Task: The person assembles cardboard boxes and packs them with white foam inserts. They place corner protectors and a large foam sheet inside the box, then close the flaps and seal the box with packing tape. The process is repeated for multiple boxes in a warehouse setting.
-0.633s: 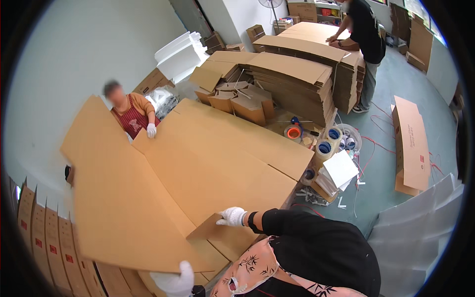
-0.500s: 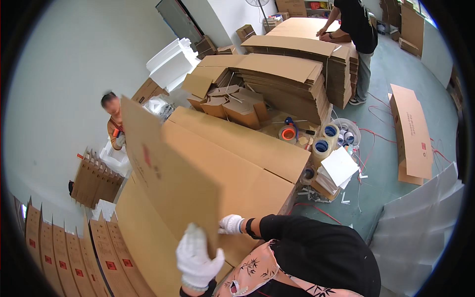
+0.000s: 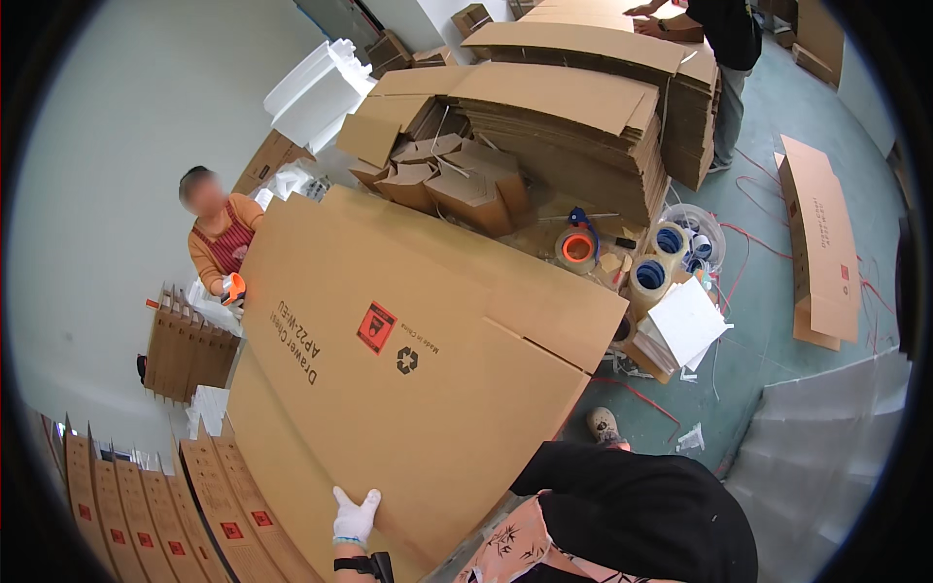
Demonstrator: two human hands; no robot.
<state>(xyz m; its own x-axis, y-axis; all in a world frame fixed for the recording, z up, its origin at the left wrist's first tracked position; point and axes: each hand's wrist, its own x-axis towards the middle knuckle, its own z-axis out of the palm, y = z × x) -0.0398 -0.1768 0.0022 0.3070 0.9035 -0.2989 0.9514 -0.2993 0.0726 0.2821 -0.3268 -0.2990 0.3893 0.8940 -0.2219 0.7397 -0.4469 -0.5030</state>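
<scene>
At seven o'clock, one gloved left hand (image 3: 355,517) is resting, fingers spread, on one flattened carton (image 3: 457,394); right hand is hiding, fingers: cannot tell.

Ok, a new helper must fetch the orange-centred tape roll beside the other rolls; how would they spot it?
Start at the large printed cardboard sheet filling the middle of the view. Just beyond its far edge, near the right corner, lies the tape roll. Its bright orange centre sets it apart from neighbouring rolls with blue centres.
</scene>
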